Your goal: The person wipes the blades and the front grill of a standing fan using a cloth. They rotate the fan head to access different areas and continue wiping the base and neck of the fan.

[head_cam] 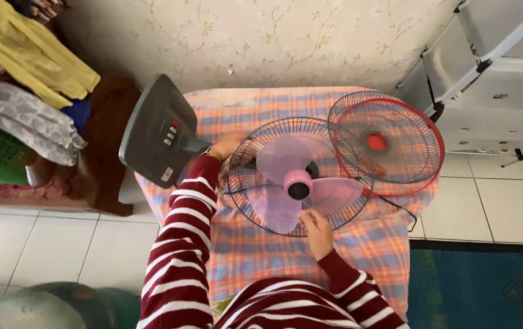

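From the head camera I look straight down on a counter (365, 256) covered with an orange, pink and blue checked cloth. A dismantled electric fan lies on it. Its black wire rear guard (246, 201) rests flat near the middle, with the translucent pale purple three-blade propeller (286, 176) seated inside it around a pink hub with a dark centre (298, 186).

My right hand (317, 234) is at the near rim of the wire guard, fingers curled down onto the wires close to the tip of the nearest blade. It looks like a loose pinch on the rim, though I cannot tell exactly which wire it grips.

My left hand (226, 145) reaches to the far left side of the guard, where the grey neck of the fan joins it. The fingers are mostly hidden behind the guard and neck, so I cannot tell whether they are spread or pressed together. Both sleeves are maroon with white stripes.

The fan's flat grey rectangular base with small control buttons (155, 131) sticks up past the counter's left edge. The detached front grille, dark wire with a red rim and a red centre cap (386, 143), lies to the right, overlapping the rear guard's upper right edge.

A white tiled floor (60, 244) surrounds the counter, with a blue-green rug (481, 286) at right.
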